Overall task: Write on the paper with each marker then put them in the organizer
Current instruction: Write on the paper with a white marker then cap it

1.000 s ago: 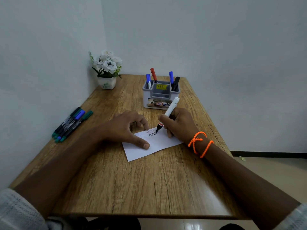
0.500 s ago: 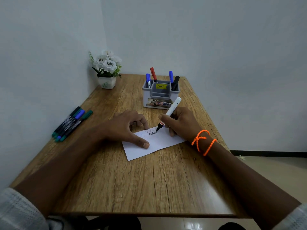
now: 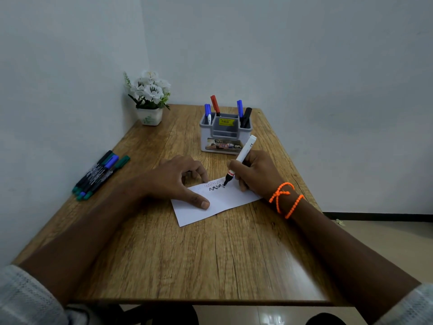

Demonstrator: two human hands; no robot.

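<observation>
A white-barrelled marker (image 3: 242, 156) is leaning with its black tip touching the paper (image 3: 216, 202), right at the end of a dark zigzag line (image 3: 216, 188) that is sitting just under a fainter scribble. The right hand (image 3: 255, 173) is gripping it low on the barrel — fingers curled round and pinching near the red band — while the capless rear end is pointing up toward the organizer (image 3: 225, 134). An orange beaded bracelet (image 3: 284, 199) is wrapping the right wrist.

The paper is lying slightly askew on the wooden table (image 3: 187, 266), near its middle. The left hand (image 3: 178, 181) is pressing it down — thumb stretched out flat on the sheet, the other fingers bent with their tips resting at the paper's far edge.

Behind the paper the grey organizer is standing upright, holding two blue markers (image 3: 207, 112) and a red one (image 3: 215, 104) in its left compartment, and a blue marker (image 3: 239, 108) and a black one (image 3: 246, 117) in its right. Well apart at the table's left edge, a bunch of capped markers (image 3: 100, 174) is lying side by side. A small pot of white flowers (image 3: 148, 96) is standing in the far left corner.
</observation>
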